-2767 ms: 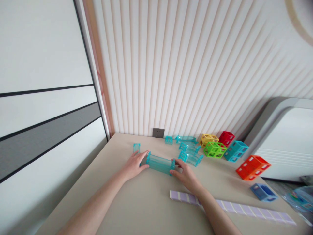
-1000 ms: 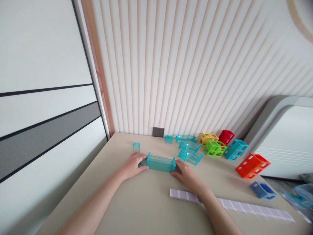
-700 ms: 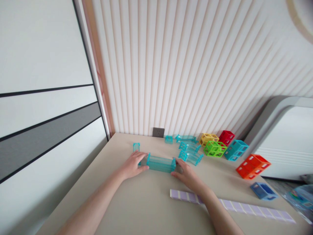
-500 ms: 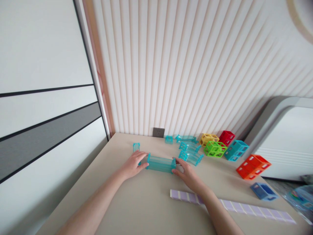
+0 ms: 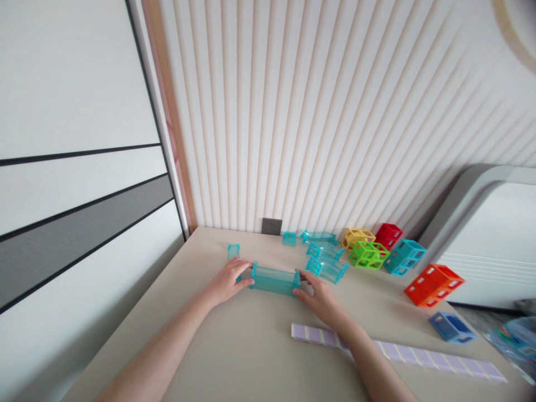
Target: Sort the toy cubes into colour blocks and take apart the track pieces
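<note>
A straight, see-through teal plastic track piece lies crosswise on the table. My left hand is closed on its left end, thumb in front and fingers behind. At the opposite end, my right hand pinches the rim in the same way. A small upright teal piece stands just behind my left hand, partly covered by it. Beyond my right hand lie several curved teal track pieces. My right forearm crosses over a long lilac strip marked with pale cross lines.
Open-sided plastic blocks stand along the right: yellow, green, red, teal, orange and blue. A small teal block sits by the ribbed wall, below a dark socket.
Almost nothing differs. Both hands hold the teal track piece in the same place, with only a very slight shift of the right hand to the left.
</note>
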Available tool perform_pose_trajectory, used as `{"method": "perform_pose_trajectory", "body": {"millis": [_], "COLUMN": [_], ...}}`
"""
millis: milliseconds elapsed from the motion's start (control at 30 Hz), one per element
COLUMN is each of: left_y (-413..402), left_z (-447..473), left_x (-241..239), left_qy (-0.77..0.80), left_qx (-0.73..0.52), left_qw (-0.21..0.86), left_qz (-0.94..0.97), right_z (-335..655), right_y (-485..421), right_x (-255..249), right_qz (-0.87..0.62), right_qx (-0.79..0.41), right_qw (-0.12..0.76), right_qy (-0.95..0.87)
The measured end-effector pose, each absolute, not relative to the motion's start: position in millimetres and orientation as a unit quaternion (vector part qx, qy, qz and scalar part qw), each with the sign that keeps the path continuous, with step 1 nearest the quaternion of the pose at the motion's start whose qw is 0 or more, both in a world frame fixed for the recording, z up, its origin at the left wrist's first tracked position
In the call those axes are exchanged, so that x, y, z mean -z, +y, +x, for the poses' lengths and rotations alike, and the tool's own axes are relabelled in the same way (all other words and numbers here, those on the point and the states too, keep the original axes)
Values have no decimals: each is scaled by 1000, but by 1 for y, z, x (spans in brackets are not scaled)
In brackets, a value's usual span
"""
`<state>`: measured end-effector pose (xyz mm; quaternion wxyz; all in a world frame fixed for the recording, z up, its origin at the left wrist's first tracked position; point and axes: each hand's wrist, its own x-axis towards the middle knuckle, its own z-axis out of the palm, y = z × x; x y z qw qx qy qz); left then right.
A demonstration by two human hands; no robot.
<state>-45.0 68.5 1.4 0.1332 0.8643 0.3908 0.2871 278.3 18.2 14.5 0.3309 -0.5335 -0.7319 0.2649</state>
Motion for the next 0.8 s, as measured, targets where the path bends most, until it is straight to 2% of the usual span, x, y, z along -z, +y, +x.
{"method": "perform_pose_trajectory", "body": {"millis": [533,800], "left_y": [62,72], "left_z": [-49,-61], "left_x": [-13,-16], "left_qy": [398,518], "left_qx": [-292,-312], "left_qw": [113,44], "left_qz": [862,795], "right_z": [282,280], "right_y": [19,15], "right_x": [-13,-14], "right_qz": [-541,-556], "right_qx": [-267,-231], "right_qw": [288,240], "right_qy": [-744,-762]}}
